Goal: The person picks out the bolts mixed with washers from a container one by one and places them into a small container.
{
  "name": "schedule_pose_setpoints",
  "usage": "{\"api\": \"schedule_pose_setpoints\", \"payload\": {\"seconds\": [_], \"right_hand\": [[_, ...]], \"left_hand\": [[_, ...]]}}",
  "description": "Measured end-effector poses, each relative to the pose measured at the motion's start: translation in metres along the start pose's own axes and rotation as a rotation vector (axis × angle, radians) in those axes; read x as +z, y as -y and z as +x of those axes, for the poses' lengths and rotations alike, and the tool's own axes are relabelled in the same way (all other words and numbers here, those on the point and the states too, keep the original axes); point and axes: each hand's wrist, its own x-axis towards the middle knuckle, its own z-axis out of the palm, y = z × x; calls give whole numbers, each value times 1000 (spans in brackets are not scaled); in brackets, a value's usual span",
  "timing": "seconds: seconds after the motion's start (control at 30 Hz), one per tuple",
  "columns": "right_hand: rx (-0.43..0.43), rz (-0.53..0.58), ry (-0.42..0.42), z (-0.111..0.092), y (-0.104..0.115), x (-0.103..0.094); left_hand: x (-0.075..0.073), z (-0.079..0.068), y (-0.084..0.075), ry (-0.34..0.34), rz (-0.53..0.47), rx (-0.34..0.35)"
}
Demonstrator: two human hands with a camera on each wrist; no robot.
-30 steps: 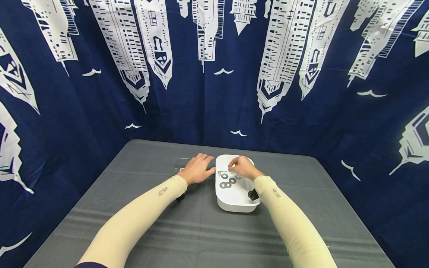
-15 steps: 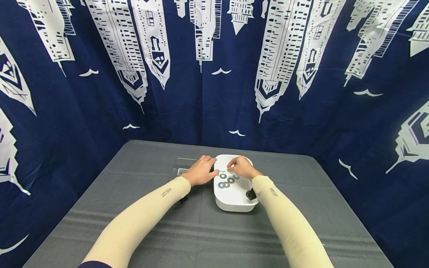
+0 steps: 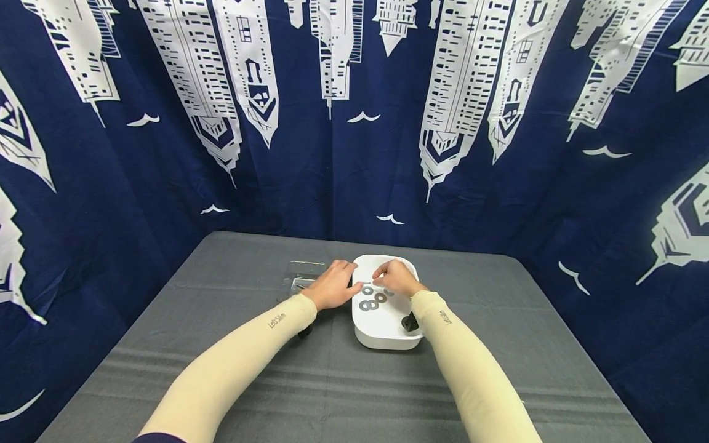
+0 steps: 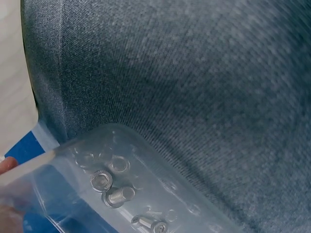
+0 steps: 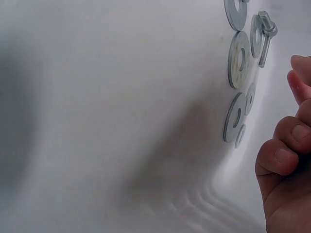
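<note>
My right hand (image 3: 397, 278) is over the far part of a white tray (image 3: 382, 341). Its thumb and index fingertip meet and the other fingers curl in; I cannot tell whether something small is pinched there. On the tray floor lie several flat metal washers (image 5: 238, 59). A bolt with a nut (image 5: 267, 30) leans by them, close to the right fingertips. My left hand (image 3: 335, 285) is at the tray's left rim, fingers loosely extended, thumb reaching over the edge. Beside it, a clear plastic container (image 4: 160, 170) shows several metal fasteners (image 4: 119, 195) inside.
The clear container stands left of the tray, partly behind my left hand in the head view. Grey cloth (image 3: 332, 387) covers the table. A navy curtain (image 3: 332, 178) with white building prints hangs around its back and sides.
My left hand has moved right, so its thumb is now over the tray rim and more of the clear container shows. My right hand has shifted slightly left within the tray.
</note>
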Motion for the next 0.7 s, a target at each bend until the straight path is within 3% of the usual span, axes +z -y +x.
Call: {"api": "schedule_pose_setpoints", "payload": {"seconds": [0.7], "right_hand": [[75, 30, 11, 12, -2, 17]], "left_hand": [[0, -2, -2, -3, -7, -15]]}}
